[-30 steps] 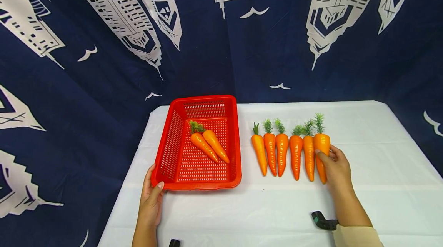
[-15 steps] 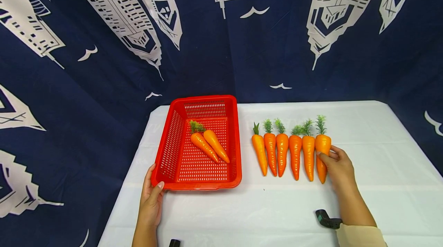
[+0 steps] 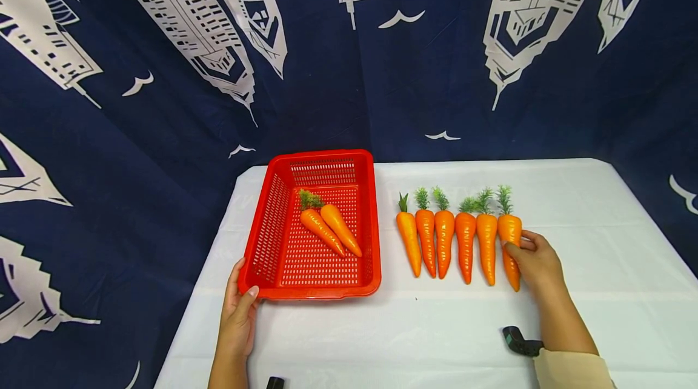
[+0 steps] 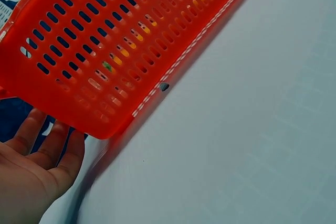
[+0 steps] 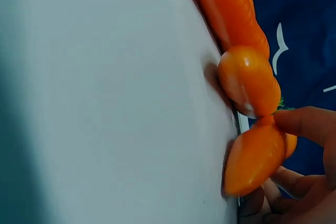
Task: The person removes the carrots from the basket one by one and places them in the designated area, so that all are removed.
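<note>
A red plastic basket (image 3: 314, 293) with slotted walls stands on the left of the table, holding two toy carrots (image 3: 322, 231) with green tops. My left hand (image 3: 237, 314) grips its near left corner, thumb on the rim; the left wrist view shows the fingers (image 4: 71, 156) against the outside wall. To the basket's right, several carrots (image 3: 443, 243) lie side by side in a row, tops pointing away. The rightmost carrot (image 3: 509, 249) is pinched between the thumb and fingers of my right hand (image 3: 537, 262), resting on the table. Its lower part shows close in the right wrist view.
A white cloth covers the table (image 3: 436, 334). Behind it hangs a dark blue curtain (image 3: 409, 92) printed with white buildings and birds. A black device (image 3: 521, 342) sits at my right wrist, and part of another black device (image 3: 275, 383) shows at the bottom edge.
My right hand has shifted slightly right and toward me with the rightmost carrot, whose tip has swung to the right. The left hand and basket have stayed still.
</note>
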Available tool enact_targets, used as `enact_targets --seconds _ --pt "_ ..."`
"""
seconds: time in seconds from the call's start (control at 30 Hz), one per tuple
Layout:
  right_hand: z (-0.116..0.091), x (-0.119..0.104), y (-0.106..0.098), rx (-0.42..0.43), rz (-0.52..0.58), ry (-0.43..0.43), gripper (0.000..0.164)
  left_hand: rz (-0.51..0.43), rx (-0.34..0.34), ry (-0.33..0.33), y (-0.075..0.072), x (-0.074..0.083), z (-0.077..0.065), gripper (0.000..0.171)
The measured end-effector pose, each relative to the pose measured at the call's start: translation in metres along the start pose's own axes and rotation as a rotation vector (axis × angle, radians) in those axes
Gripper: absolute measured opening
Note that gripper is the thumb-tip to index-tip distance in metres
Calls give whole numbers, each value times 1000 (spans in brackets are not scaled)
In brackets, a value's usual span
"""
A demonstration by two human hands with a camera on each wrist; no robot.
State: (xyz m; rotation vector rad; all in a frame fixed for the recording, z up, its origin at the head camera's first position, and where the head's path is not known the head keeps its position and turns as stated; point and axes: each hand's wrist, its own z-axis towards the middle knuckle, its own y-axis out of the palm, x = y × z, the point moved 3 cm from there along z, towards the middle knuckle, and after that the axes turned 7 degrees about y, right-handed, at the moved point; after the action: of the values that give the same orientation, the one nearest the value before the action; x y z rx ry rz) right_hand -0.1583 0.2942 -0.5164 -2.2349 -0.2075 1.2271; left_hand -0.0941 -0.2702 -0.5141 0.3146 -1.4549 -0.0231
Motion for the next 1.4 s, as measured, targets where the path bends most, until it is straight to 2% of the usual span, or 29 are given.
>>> enact_targets --seconds 0.17,0.33,0.53,0.9,1.07,1.4 --pt "2 0 -1 -46 -15 -10 76 3 -1 -1 0 0 0 65" --pt "3 2 -1 -58 -20 -11 78 3 -1 -1 0 0 0 65" --pt "2 2 -3 -55 -21 -5 81 -1 1 -3 -1 -1 0 65" --pt "0 3 -5 0 15 33 81 3 0 6 -2 -2 1 65" --pt "-1 3 -8 17 -1 31 79 -2 -7 10 -1 -2 1 65" --pt "1 5 -12 -28 -35 -14 76 -10 -3 8 -1 -3 2 66"
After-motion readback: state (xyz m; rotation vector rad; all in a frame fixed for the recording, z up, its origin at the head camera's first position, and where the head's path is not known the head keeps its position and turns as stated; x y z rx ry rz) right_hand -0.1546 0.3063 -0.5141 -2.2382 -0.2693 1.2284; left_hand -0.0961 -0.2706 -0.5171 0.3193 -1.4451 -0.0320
